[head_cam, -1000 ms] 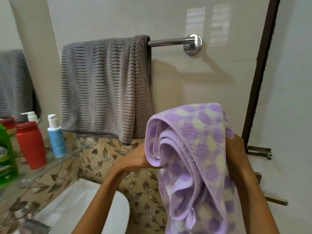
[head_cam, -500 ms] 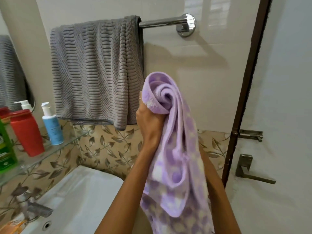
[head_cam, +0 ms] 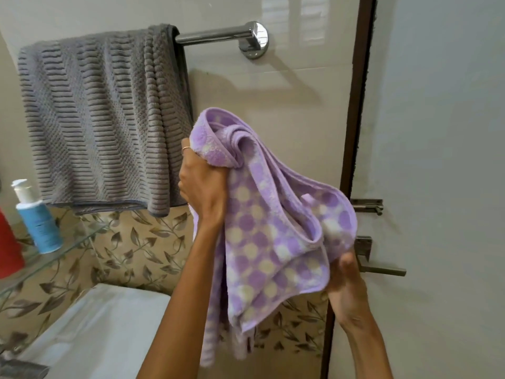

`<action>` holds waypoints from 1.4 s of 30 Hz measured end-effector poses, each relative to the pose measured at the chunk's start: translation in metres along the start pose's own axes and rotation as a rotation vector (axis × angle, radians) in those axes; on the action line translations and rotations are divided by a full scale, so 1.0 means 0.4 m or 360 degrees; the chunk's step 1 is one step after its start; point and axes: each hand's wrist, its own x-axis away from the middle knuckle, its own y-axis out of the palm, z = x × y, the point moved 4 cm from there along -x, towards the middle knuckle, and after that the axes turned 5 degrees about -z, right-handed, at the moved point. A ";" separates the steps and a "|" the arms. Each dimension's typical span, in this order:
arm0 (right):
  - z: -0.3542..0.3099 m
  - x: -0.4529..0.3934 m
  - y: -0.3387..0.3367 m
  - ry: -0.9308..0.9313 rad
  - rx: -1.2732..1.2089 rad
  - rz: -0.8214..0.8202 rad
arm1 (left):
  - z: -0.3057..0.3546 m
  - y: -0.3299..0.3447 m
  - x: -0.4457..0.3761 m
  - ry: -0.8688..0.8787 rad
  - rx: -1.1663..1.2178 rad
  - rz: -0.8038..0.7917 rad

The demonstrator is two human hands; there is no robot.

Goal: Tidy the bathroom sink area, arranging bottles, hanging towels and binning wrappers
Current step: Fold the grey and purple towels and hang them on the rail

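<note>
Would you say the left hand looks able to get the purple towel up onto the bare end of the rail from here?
Probably yes. The left hand grips the purple towel just below the rail, whose right end is bare beside the grey towel, with nothing between.

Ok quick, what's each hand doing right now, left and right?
Left hand: closed, gripping the bunched upper end of the purple spotted towel.
Right hand: closed, holding the same towel's lower right corner.
</note>
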 end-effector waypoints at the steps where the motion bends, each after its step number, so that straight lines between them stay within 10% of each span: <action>1: -0.002 -0.002 -0.008 -0.0036 0.0190 -0.0021 | -0.003 -0.002 -0.006 -0.0015 -0.0016 0.0004; 7: -0.008 -0.024 0.010 -0.0159 0.0783 0.0297 | -0.013 -0.023 -0.022 -0.0039 0.0028 -0.0069; 14: 0.006 -0.046 0.037 -0.0176 0.0566 0.0522 | -0.094 -0.032 0.007 -0.0105 -0.0023 -0.0434; 20: 0.013 -0.103 0.089 -0.0060 0.0658 0.0351 | -0.184 -0.033 0.093 -0.0102 -0.0144 -0.0720; 27: 0.058 -0.091 0.121 0.0174 0.0684 -0.0115 | -0.142 -0.043 0.198 0.0279 0.0441 -0.1699; 37: 0.000 -0.064 0.082 0.0152 0.0606 -0.0173 | -0.164 -0.031 0.252 -0.0023 0.0509 -0.1192; 42: -0.006 -0.038 0.056 0.0228 0.0570 -0.0131 | -0.118 -0.020 0.284 0.0302 0.0387 -0.1056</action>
